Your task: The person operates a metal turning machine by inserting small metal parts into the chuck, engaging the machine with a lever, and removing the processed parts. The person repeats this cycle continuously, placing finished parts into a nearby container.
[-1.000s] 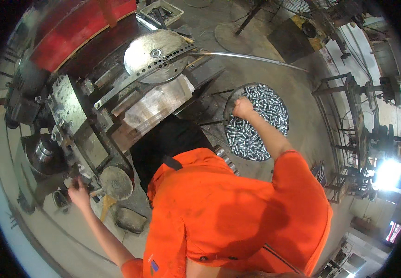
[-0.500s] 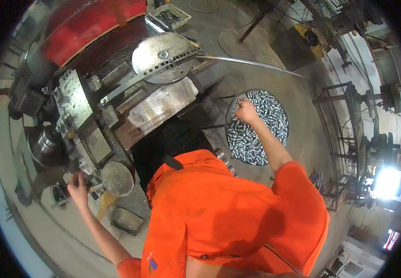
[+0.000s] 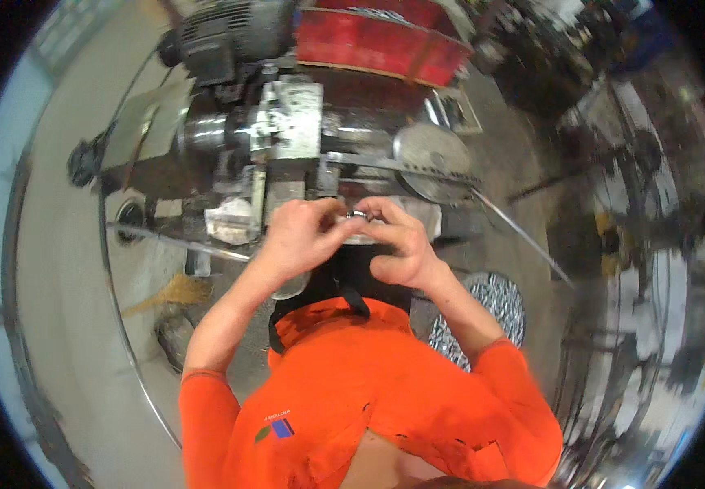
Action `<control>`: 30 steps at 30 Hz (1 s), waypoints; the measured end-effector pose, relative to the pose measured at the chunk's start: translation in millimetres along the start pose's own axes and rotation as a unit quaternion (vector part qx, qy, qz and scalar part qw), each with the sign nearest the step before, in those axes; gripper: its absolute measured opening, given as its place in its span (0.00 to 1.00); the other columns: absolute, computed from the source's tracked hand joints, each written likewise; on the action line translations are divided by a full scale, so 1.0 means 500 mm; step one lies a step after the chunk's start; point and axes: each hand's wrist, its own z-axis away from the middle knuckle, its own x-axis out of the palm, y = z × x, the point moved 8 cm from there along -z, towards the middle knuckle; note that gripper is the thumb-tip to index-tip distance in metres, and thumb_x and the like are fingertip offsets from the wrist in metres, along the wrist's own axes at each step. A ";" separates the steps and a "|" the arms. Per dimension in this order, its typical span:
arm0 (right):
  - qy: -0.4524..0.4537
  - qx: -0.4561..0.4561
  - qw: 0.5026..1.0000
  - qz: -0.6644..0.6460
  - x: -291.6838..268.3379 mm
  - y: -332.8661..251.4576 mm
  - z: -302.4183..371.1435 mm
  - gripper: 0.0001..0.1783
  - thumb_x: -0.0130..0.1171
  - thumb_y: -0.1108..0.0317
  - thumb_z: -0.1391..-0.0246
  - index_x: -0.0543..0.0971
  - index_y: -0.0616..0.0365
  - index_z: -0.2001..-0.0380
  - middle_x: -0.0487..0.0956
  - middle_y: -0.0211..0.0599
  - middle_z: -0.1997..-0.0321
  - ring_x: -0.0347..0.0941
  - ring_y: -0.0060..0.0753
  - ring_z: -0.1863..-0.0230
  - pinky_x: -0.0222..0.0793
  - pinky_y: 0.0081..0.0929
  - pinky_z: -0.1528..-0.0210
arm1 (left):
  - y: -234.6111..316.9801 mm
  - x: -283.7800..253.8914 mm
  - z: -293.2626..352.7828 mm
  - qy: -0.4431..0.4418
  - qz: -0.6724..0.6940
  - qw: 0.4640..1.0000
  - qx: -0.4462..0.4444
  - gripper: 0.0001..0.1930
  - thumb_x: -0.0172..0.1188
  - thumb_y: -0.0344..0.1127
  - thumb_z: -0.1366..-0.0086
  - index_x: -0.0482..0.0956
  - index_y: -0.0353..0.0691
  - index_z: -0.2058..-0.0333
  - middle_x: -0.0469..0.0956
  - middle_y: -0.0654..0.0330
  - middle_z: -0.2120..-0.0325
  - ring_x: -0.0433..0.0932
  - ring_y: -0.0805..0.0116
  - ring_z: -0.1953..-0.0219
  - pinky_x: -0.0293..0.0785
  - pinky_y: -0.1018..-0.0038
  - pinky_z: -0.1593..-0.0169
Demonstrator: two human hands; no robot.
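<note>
A short shiny metal cylinder (image 3: 358, 214) is pinched between the fingertips of both hands, in front of my body. My left hand (image 3: 303, 234) is closed at one end of it, thumb and forefinger forward. From the other side, my right hand (image 3: 404, 244) grips it with thumb and fingers bent. Fingers cover most of the piece. Just beyond the hands is a machine with a pale, spotted metal block (image 3: 299, 122) and a round metal disc (image 3: 436, 159). Right of my body, a round container holds many similar small cylinders (image 3: 495, 303), partly hidden by my right forearm.
A red tray (image 3: 381, 41) sits behind the machine, with a finned motor (image 3: 238, 41) to its left. Long metal rods reach out left (image 3: 177, 241) and right (image 3: 523, 236). A straw brush (image 3: 177, 293) lies at the left.
My right hand has come from the container of cylinders to the middle. My left hand has left the machine's left side and met it at one cylinder. The view has turned.
</note>
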 end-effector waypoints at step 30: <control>-0.203 -0.028 0.939 0.277 0.285 0.170 -0.475 0.19 0.56 0.66 0.76 0.84 0.54 0.73 0.79 0.46 0.67 0.71 0.49 0.57 0.68 0.35 0.52 | -0.480 -0.480 0.705 0.311 -0.152 0.846 -0.404 0.18 0.57 0.33 0.43 0.73 0.33 0.54 0.72 0.58 0.82 0.70 0.72 0.79 0.68 0.73 0.71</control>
